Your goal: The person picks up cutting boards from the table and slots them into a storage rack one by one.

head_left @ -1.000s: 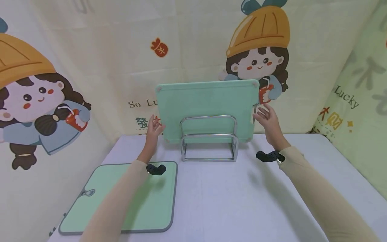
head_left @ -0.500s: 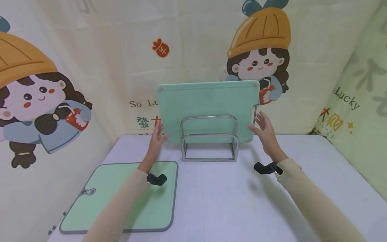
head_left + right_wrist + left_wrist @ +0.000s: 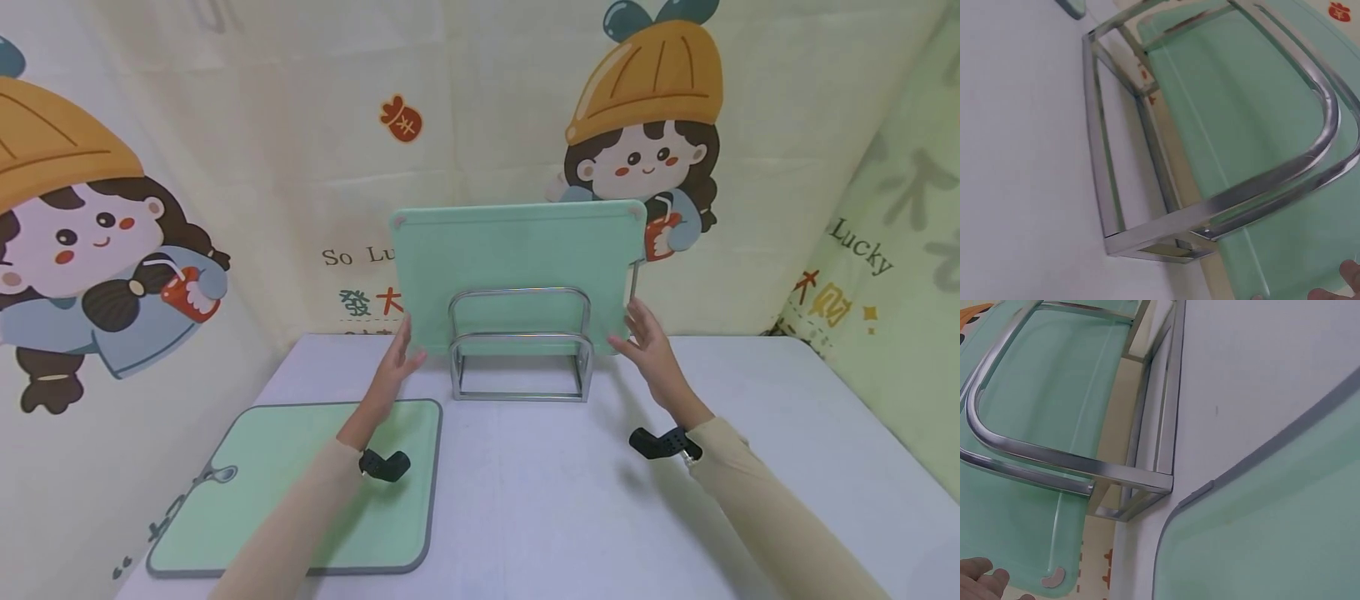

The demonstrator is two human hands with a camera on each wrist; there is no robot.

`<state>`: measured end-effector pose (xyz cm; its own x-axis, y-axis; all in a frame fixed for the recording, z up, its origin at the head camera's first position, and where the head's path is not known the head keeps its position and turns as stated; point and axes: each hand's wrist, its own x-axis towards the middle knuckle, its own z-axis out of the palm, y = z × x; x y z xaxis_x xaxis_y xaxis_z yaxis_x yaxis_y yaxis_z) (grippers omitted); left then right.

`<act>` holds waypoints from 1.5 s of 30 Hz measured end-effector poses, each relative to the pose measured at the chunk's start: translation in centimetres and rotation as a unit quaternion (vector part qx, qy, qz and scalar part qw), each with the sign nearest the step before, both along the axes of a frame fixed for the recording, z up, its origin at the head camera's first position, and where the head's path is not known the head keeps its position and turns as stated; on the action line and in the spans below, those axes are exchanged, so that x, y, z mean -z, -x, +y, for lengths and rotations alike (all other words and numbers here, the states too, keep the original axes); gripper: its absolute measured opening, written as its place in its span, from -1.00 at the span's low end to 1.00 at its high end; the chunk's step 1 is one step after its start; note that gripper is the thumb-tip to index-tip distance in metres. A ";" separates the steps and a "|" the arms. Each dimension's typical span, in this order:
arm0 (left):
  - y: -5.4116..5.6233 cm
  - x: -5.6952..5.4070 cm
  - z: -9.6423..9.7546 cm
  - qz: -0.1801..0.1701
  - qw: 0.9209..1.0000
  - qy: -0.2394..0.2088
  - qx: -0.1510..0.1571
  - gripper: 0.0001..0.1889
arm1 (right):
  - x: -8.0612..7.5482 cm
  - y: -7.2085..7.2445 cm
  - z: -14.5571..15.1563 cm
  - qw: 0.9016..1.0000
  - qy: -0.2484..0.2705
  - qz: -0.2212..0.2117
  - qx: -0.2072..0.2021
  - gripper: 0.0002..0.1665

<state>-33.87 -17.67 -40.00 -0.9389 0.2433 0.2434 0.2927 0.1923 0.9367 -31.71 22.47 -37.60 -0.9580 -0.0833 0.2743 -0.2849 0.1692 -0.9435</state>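
My two hands are up in front of me, one at each low corner of a green cutting board (image 3: 517,250). The board stands up on its long side in a shiny metal rack (image 3: 519,396), behind the two round-cornered loops at the front. My left hand (image 3: 388,373) is by the board's left side, with the fingers long and the thumb held wide. My right hand (image 3: 656,360) is by the right side, wide too, with the thumb pointing in at the board. I am not gripping anything with either hand. I cannot tell if my fingertips touch the board or are just beside it. A small pink piece (image 3: 1054,577) sits on the board's corner near my left fingers. The rack sits on a white table (image 3: 555,492). Another green board (image 3: 382,517), with a gray edge, lies flat on the table to the left, and my left sleeve (image 3: 300,508) goes over it. My right sleeve (image 3: 772,500) is the same light tan. Each wrist has a black strap (image 3: 662,442). Behind it all hangs a pale cloth (image 3: 510,125) with a cartoon girl (image 3: 645,150) in an orange hat.
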 end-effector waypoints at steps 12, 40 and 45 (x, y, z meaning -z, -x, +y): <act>-2.0 0.3 -0.2 0.041 0.994 0.100 -0.019 -0.23 | 0.8 -2.4 -1.5 0.999 -0.042 0.011 -0.026 -0.02; -5.9 -0.3 -5.9 0.106 0.971 0.192 -0.092 -0.34 | 0.3 -5.1 -5.3 0.993 -0.077 0.082 -0.040 -0.02; -6.1 0.0 -7.0 0.095 0.970 0.199 -0.103 -0.33 | 0.2 -5.1 -6.2 0.992 -0.062 0.083 -0.067 -0.02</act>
<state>-27.77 -24.70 -40.04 -0.9250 0.1664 0.3417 0.3699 0.6003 0.7091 -26.56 16.32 -37.83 -0.8782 -0.2497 0.4080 -0.4632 0.2309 -0.8556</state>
